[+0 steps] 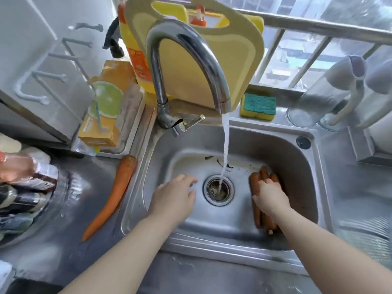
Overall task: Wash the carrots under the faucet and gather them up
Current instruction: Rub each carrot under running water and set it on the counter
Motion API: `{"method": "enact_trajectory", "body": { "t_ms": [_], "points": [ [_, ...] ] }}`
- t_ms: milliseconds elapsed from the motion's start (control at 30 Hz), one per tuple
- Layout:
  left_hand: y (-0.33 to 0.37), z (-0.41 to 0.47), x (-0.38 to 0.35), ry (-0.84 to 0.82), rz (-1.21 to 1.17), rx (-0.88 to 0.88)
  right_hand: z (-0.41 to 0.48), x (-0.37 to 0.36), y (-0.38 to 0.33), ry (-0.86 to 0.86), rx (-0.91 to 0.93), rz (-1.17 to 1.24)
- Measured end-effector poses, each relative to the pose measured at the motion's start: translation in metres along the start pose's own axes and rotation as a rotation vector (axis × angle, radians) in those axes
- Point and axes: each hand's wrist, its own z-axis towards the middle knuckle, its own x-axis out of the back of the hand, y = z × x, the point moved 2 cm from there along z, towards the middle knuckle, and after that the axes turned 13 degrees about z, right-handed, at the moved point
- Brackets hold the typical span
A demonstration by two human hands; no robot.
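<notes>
Head view: the right hand [271,197] curls its fingers round the carrots [255,184] beside the stream [225,149], likely gathering; the left hand [176,196] hovers relaxed, empty.

**Clutter around the washing spot**

A pale yellow cutting board [244,60] stands upright against the window bars [318,26], its handle cutout at the top. Just right of it a yellow sponge [258,107] with a green scouring face lies flat on the ledge. Left of the board stands a yellow bottle [137,66] with an orange label, and in front of that an orange box [99,132] sits in a tray. A white rack [42,81] hangs on the left wall. Clear glass jars [314,102] stand upside down at far right. The steel counter [63,240] is wet.
</notes>
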Motion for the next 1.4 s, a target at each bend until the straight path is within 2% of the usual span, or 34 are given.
{"method": "enact_trajectory", "body": {
  "t_ms": [100,233,333,433,500,667,800,867,967,1100,1167,1233,1300,1400],
  "points": [
    [0.006,0.017,-0.008,-0.024,-0.024,-0.001,0.024,0.004,-0.006,0.049,-0.018,-0.122],
    [0.008,0.034,-0.012,-0.016,-0.064,-0.003,0.047,-0.001,-0.004,0.028,-0.079,-0.179],
    [0.006,0.037,-0.013,-0.025,-0.085,-0.005,0.047,-0.01,-0.006,0.063,-0.036,-0.245],
    [0.005,0.041,-0.015,-0.041,-0.118,0.005,0.038,-0.02,-0.015,0.051,0.014,-0.202],
    [0.005,0.042,-0.017,-0.056,-0.156,0.012,0.037,-0.024,-0.02,0.014,0.052,-0.083],
    [0.008,0.041,-0.026,-0.136,-0.325,0.092,0.025,0.001,-0.042,-0.169,0.12,0.608],
    [0.029,0.036,-0.028,-0.293,-0.475,0.124,0.0,0.037,-0.062,-0.194,-0.017,1.269],
    [0.043,0.031,-0.028,-0.335,-0.557,0.101,-0.014,0.05,-0.074,-0.171,-0.091,1.462],
    [0.062,0.024,-0.028,-0.315,-0.579,0.072,-0.026,0.061,-0.09,-0.097,-0.161,1.456],
    [0.066,0.019,-0.024,-0.243,-0.675,0.18,-0.037,0.061,-0.106,-0.118,-0.097,1.397],
    [0.062,0.016,-0.02,-0.28,-0.778,0.205,-0.044,0.058,-0.113,-0.197,-0.059,1.502],
    [0.057,0.014,-0.017,-0.298,-0.765,0.195,-0.047,0.054,-0.119,-0.259,-0.075,1.682],
    [0.055,0.013,-0.014,-0.267,-0.654,0.159,-0.047,0.056,-0.126,-0.205,-0.078,1.733],
    [0.055,0.011,-0.007,-0.211,-0.529,0.105,-0.043,0.062,-0.135,-0.02,-0.123,1.671]
  ]
}}
